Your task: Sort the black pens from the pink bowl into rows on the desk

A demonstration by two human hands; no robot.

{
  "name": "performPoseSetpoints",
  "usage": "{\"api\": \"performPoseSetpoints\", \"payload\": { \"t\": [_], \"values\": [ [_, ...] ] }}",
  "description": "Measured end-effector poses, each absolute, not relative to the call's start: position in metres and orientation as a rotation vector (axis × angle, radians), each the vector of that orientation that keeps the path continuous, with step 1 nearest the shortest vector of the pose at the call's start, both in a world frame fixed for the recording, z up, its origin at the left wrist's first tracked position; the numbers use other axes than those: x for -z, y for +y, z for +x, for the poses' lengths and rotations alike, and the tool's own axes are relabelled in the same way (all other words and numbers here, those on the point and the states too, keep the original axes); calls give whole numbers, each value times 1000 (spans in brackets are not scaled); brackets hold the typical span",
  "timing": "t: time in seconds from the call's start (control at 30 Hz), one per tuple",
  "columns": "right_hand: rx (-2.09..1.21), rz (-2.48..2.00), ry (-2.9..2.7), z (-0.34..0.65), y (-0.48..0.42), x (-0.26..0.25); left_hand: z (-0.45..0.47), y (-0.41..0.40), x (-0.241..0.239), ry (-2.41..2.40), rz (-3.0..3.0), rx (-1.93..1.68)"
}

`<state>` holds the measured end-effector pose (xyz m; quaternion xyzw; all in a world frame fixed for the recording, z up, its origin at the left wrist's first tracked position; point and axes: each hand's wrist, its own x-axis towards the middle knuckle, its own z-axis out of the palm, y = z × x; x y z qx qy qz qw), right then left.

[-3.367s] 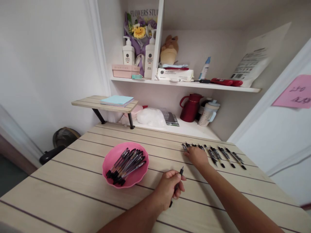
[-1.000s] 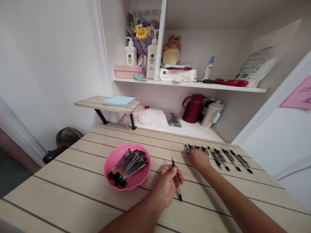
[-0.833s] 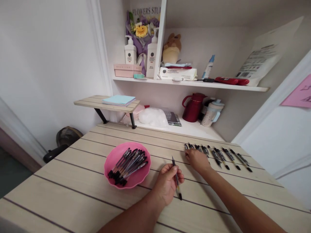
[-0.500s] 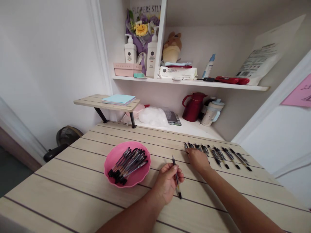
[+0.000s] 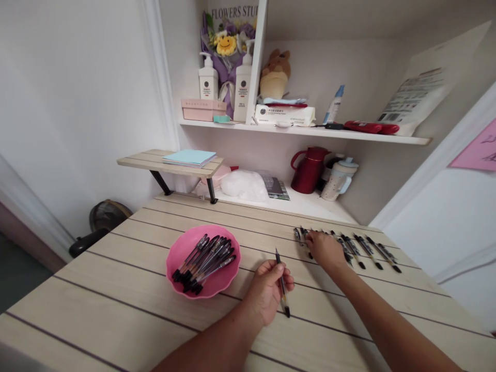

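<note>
My left hand (image 5: 268, 289) is closed round a black pen (image 5: 282, 283), held just above the wooden table (image 5: 116, 289) with its tip pointing away from me. My right hand (image 5: 324, 247) lies palm down on the left part of a row of black pens (image 5: 360, 246) laid side by side on the table; its fingers cover some of them. Whether it grips one is hidden. A pink bowl (image 5: 182, 246) left of my left hand holds several more black pens (image 5: 204, 257).
Behind the table a low ledge carries a red jug (image 5: 308, 169), a white cup (image 5: 339, 179) and a plastic bag (image 5: 245, 185). A small wooden riser (image 5: 155, 162) with a notebook stands at the back left. A shelf above holds bottles and boxes.
My left hand has turned its pen over since the oldest frame, the long end now toward me. My right hand has slid slightly right along the row of pens.
</note>
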<state>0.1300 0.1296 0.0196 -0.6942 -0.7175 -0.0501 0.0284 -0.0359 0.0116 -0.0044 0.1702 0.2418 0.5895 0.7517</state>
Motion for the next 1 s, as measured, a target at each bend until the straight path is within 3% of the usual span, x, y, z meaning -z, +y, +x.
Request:
{"api": "performPoseSetpoints", "payload": {
  "t": [0.9, 1.0],
  "values": [
    [70, -2189, -2138, 112, 121, -17, -36, 12, 6, 513, 362, -1310],
    [-117, -2052, -2173, 109, 96, -22, -37, 14, 6, 502, 333, -1371]
  ]
}}
